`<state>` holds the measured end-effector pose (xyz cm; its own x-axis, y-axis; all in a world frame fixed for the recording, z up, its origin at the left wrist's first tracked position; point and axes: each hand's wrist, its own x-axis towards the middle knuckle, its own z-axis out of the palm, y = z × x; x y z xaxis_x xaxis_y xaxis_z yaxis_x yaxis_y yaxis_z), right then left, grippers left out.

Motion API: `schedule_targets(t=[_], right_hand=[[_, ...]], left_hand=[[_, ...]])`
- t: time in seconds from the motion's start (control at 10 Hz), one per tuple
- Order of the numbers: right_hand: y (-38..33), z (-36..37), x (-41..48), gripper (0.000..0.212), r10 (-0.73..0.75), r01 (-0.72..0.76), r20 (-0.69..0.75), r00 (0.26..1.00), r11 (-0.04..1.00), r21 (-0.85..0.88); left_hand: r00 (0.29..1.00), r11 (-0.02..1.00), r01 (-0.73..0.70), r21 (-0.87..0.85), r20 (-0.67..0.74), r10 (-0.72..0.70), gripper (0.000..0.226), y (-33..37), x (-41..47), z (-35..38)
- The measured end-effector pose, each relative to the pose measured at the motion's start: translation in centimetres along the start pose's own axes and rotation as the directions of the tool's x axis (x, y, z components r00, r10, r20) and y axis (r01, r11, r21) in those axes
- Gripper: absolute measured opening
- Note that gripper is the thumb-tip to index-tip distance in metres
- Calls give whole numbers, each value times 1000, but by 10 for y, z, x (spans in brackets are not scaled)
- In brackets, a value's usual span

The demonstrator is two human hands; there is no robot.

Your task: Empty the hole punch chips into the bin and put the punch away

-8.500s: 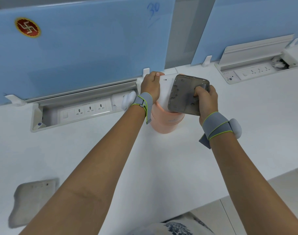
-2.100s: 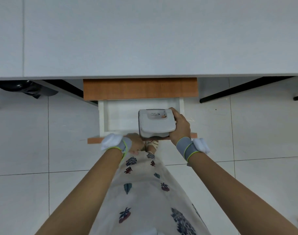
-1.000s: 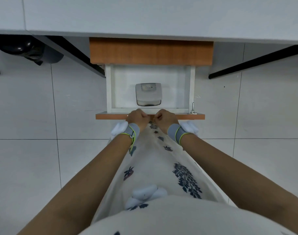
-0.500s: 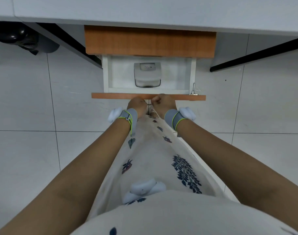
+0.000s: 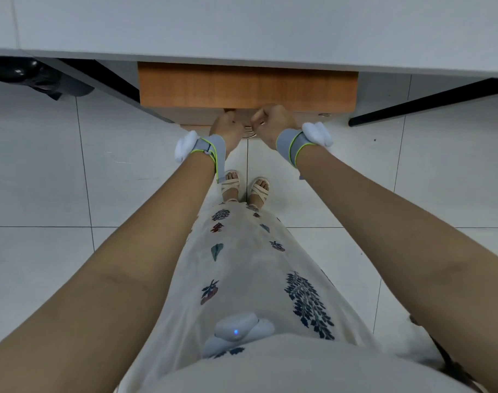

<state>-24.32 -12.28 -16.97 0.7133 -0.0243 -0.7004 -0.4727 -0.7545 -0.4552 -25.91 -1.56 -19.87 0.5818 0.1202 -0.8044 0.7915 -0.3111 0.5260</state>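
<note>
Under desk (image 5: 242,26) | hands (image 5: 253,126) curled at drawer front (image 5: 248,86) | punch hidden, apparently inside

both fists, left hand (image 5: 228,129) and right hand (image 5: 272,123), curling side by side against the drawer (image 5: 248,86) front | drawer sitting flush under the desk (image 5: 242,26) | sandals (image 5: 245,187) standing on the tiles

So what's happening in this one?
A person stands at a desk with both fists at the front of the wooden drawer under the white desktop. The left hand and right hand sit side by side at its lower edge. The drawer looks shut; no hole punch is visible.
</note>
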Motion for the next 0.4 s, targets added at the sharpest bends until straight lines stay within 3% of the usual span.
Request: schedule_targets(t=[0.1,0.3,0.4], right_hand=[[14,8,-7,28,-12,13,51,999,1000,-25],[28,12,-13,32,41,-38,106,994,999,-31],[31,10,-16,30,31,-33,83,996,999,15]], left_hand=[[1000,1000,-14,20,5,14,55,-10,-10,2],[999,991,17,135,33,-21,47,-17,-17,6],[999,995,-20,98,35,17,40,-19,-22,7]])
